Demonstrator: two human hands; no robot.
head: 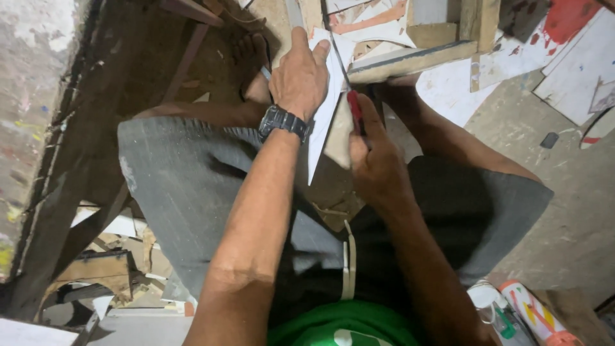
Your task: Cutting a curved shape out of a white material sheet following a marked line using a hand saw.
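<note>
My left hand (298, 78), with a black watch on its wrist, presses flat on a metal ruler (295, 14) and a white pointed sheet piece (322, 118) that lies over my lap. My right hand (373, 157) is closed around a red-handled cutter (354, 110), its blade against the sheet's right edge beside the ruler. The blade tip is hidden by my fingers. I sit in grey shorts with both knees spread, and one bare foot (254, 64) shows behind my left hand.
A wooden beam (410, 61) lies across just beyond my hands. White and red-stained board offcuts (576, 64) litter the concrete floor at upper right. Dark wooden posts (70, 211) and scrap pieces stand at left. Spray cans (535, 314) lie at lower right.
</note>
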